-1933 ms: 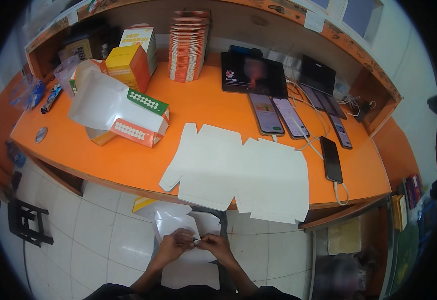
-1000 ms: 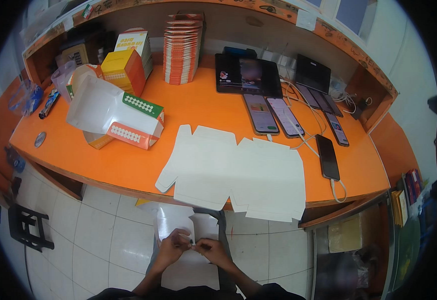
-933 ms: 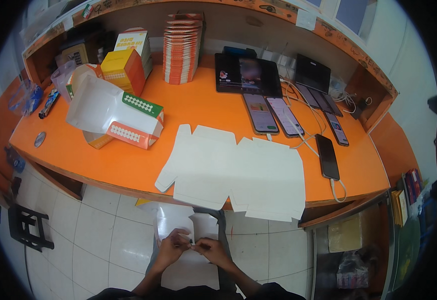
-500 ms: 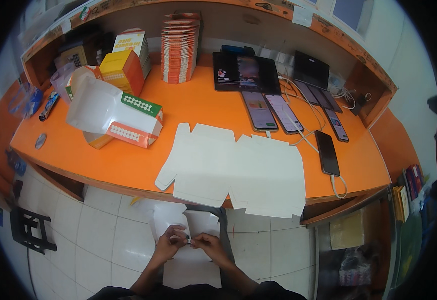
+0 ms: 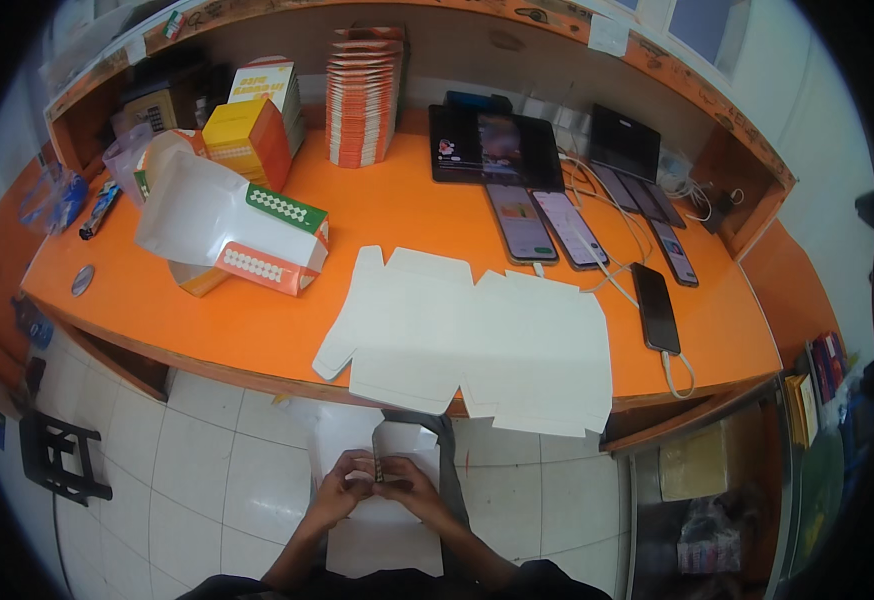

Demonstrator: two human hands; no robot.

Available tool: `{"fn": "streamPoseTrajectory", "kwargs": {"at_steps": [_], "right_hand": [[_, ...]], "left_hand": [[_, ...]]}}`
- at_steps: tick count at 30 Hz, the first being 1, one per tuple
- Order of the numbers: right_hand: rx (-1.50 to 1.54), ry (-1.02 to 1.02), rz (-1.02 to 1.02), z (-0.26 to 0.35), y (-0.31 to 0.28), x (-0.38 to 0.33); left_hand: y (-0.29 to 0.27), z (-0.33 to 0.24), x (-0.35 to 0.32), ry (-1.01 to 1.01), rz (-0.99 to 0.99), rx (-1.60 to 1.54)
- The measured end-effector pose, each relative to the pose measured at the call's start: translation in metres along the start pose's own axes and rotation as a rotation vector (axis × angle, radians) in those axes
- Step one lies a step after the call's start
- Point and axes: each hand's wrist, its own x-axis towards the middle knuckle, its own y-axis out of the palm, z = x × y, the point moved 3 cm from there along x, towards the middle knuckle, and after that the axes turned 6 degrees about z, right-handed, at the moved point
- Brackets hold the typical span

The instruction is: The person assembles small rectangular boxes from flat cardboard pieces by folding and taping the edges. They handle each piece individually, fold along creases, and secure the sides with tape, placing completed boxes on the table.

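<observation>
A white cardboard carton blank (image 5: 382, 547) lies across my lap below the table's front edge. One narrow flap of it (image 5: 378, 455) stands up edge-on between my hands, with a dark patterned strip showing. My left hand (image 5: 340, 490) pinches the card from the left side, fingers curled. My right hand (image 5: 413, 488) grips it from the right, its fingertips close to the left ones. The exact fingertip contact is partly hidden. On the table in front lies a stack of flat white carton blanks (image 5: 477, 335), overhanging the front edge.
Partly folded cartons (image 5: 277, 240) and a yellow-orange box (image 5: 245, 140) stand at the left. Behind is a tall stack of folded cartons (image 5: 362, 105). A tablet (image 5: 492, 145), several phones (image 5: 655, 305) and white cables occupy the right. A black stool (image 5: 65, 458) stands on the floor.
My right hand has shifted slightly left, closer to the left hand. The carton's flap now stands more upright between them, its patterned strip more visible.
</observation>
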Motion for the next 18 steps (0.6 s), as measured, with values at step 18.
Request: {"fn": "streamPoseTrajectory", "kwargs": {"at_steps": [18], "right_hand": [[-0.292,0.070,0.271,-0.015,0.037,-0.014]], "left_hand": [[-0.014,-0.066,0.032,0.079,-0.379,0.963]]}}
